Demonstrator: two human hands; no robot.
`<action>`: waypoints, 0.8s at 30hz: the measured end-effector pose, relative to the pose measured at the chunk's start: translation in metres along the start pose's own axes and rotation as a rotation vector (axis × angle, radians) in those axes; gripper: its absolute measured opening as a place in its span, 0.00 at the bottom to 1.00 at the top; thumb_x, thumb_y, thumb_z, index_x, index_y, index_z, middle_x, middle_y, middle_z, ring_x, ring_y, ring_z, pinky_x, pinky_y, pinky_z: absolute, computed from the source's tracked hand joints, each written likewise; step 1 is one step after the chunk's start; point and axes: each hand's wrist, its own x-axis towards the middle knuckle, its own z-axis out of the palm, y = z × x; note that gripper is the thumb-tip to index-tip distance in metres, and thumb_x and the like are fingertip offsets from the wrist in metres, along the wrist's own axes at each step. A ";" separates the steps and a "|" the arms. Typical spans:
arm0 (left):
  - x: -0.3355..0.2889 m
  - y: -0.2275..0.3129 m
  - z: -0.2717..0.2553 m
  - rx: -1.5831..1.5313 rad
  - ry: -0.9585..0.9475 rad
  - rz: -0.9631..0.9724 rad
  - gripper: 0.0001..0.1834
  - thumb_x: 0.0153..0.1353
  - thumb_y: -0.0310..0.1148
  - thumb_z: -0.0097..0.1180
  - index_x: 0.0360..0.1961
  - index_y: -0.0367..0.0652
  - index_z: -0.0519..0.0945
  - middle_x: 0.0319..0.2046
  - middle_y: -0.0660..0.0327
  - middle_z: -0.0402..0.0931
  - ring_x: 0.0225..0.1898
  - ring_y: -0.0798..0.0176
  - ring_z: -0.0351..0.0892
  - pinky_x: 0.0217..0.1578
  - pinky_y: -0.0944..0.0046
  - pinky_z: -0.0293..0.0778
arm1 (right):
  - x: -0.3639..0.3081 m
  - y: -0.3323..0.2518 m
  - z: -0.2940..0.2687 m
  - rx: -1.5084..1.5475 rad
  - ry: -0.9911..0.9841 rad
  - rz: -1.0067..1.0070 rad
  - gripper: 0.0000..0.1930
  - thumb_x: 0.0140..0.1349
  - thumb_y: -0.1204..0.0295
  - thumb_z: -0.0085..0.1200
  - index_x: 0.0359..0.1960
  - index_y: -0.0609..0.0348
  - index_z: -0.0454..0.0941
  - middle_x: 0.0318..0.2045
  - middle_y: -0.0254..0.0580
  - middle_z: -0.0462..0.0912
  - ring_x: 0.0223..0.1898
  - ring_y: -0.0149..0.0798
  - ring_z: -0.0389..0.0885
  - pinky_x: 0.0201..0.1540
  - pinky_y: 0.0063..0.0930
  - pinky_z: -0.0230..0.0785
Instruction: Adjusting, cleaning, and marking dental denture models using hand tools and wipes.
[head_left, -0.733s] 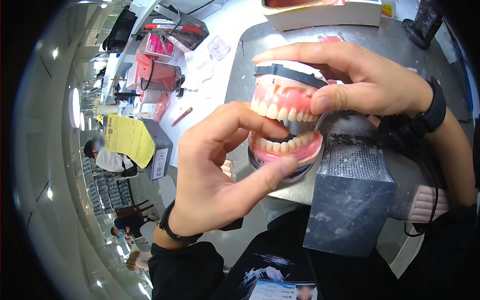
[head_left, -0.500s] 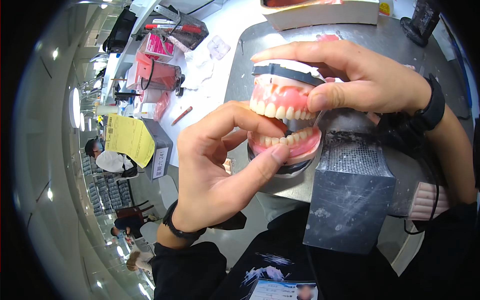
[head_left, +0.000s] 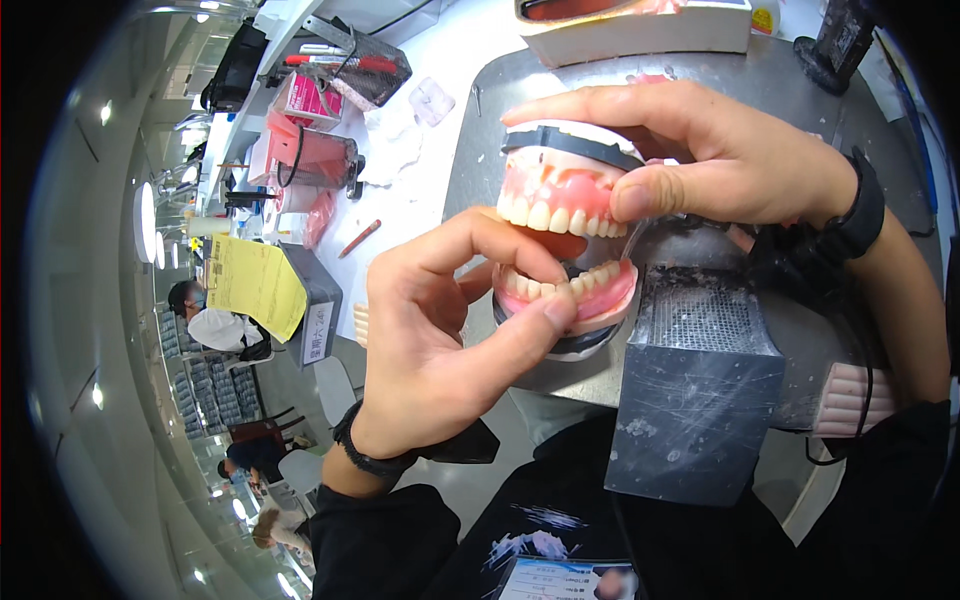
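Left thumb [head_left: 525, 335] risen — left hand [head_left: 430, 325] pinching lower teeth [head_left: 600, 279] of dental model [head_left: 560, 190], right hand [head_left: 725, 160] gripping top [head_left: 570, 141].

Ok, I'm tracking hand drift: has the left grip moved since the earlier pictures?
Yes: the left grip has shifted slightly right, nearer in this view to the mesh-topped grey block.

A pale ceiling [head_left: 112, 270] curves down the left side of the frame, dotted with small lamps and one bright oval light [head_left: 147, 222]. Left of centre, grey floor [head_left: 292, 382] shows beside a dark reddish chair [head_left: 262, 427] and a rack [head_left: 205, 400] of stacked grey items. A white desk [head_left: 425, 165] fills the upper middle, partly covered by a dull metal sheet [head_left: 482, 140].
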 end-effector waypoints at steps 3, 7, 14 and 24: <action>-0.001 -0.003 0.002 0.054 0.094 0.117 0.19 0.50 0.25 0.74 0.42 0.34 0.81 0.44 0.55 0.82 0.50 0.63 0.79 0.60 0.56 0.70 | 0.001 0.002 0.001 0.080 0.009 0.021 0.35 0.64 0.60 0.63 0.70 0.62 0.66 0.58 0.49 0.78 0.60 0.40 0.75 0.65 0.34 0.65; -0.012 -0.025 -0.022 0.471 0.143 0.526 0.48 0.34 0.38 0.86 0.58 0.34 0.76 0.60 0.49 0.73 0.64 0.53 0.71 0.65 0.46 0.65 | 0.000 -0.010 0.002 -0.038 0.035 0.136 0.40 0.62 0.63 0.65 0.72 0.60 0.60 0.56 0.51 0.79 0.61 0.43 0.75 0.63 0.36 0.67; 0.023 -0.031 -0.025 0.488 -0.128 0.548 0.52 0.33 0.33 0.83 0.65 0.40 0.72 0.67 0.48 0.66 0.67 0.48 0.68 0.64 0.53 0.69 | -0.003 -0.012 0.003 -0.115 0.010 0.053 0.44 0.59 0.61 0.68 0.74 0.55 0.58 0.57 0.54 0.79 0.62 0.48 0.75 0.59 0.41 0.71; 0.021 -0.048 -0.025 0.199 0.055 0.534 0.54 0.31 0.27 0.82 0.65 0.37 0.70 0.61 0.54 0.68 0.65 0.56 0.71 0.65 0.55 0.71 | 0.004 -0.026 0.010 -0.320 0.065 0.105 0.23 0.67 0.65 0.60 0.59 0.64 0.75 0.46 0.46 0.84 0.49 0.40 0.82 0.50 0.31 0.75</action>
